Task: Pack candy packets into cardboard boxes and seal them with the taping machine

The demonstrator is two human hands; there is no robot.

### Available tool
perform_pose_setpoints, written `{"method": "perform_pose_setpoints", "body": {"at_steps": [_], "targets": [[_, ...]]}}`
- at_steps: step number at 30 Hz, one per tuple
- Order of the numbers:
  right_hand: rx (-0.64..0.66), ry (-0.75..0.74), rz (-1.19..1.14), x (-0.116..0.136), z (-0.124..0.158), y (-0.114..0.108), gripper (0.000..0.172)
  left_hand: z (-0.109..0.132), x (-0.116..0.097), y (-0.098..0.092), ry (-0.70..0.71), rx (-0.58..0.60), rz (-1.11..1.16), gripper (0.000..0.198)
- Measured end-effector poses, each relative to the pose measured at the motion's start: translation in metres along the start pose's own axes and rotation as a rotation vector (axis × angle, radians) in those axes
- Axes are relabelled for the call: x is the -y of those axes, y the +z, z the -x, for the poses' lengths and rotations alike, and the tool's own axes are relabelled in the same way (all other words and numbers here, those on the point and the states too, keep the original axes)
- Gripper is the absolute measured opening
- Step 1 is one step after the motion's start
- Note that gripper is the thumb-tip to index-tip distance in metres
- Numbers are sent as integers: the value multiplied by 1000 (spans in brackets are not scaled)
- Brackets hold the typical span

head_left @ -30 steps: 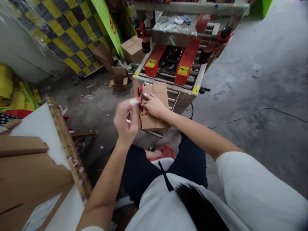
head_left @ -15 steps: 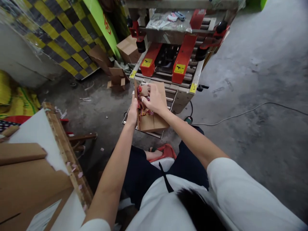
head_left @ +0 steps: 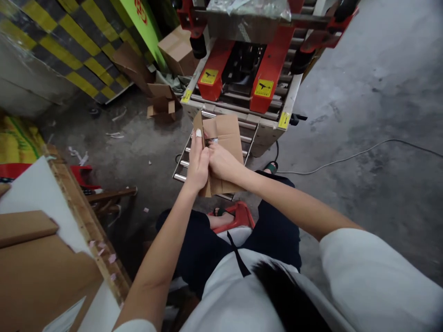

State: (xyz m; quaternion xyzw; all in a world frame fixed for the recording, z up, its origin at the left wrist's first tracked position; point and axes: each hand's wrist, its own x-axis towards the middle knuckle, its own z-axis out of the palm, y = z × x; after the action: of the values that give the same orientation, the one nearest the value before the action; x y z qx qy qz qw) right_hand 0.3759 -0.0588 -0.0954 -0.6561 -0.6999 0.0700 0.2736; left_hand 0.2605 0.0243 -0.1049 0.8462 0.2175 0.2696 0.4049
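Observation:
A small open cardboard box (head_left: 228,133) rests on the roller conveyor in front of me, its flaps raised. My left hand (head_left: 198,163) lies along the outside of the left flap, with its thumb hooked over the edge, gripping it. Something white covers one fingertip of that hand. At the box's mouth, my right hand (head_left: 223,161) is curled with its knuckles up, close against the left thumb. Its fingertips are hidden, so what they hold cannot be made out. The two hands and the flap cover most of the box's contents.
A carton-sealing machine (head_left: 265,69) with red guides and yellow danger labels stands just beyond the box. Cartons lie on the floor to its left. A table with flattened cardboard (head_left: 38,263) is at my left. A cable (head_left: 346,157) crosses the floor at right.
My right hand has moved down and closed up beside my left thumb. The left flap leans further inward, and the colourful wrapped contents seen before are now mostly covered. The view has shifted slightly.

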Motion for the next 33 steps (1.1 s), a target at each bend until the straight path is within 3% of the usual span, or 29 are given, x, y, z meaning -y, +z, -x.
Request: {"method": "perform_pose_setpoints", "body": {"at_steps": [4,7,14,18,24,29,33], "targets": [[-331,138,-196,0,16,-7,21,5,-5,1,21,35,-74,71],[-420,278,-234,2,22,-12,25,7,-11,0,18,36,-110,67],[-277,410,-98,3,15,-9,27,6,-13,0,12,50,-196,62],[-269,372,-108,-6,16,-13,33,5,-15,3,19,57,-266,61],[-156,241,-145,-32,34,-42,88,3,-9,2,-9,40,-185,58],[-77,258,-38,2,63,-25,91,3,-2,8,-12,33,-113,56],[-3,188,46,27,75,-8,108,4,-1,15,-41,2,-78,52]]}}
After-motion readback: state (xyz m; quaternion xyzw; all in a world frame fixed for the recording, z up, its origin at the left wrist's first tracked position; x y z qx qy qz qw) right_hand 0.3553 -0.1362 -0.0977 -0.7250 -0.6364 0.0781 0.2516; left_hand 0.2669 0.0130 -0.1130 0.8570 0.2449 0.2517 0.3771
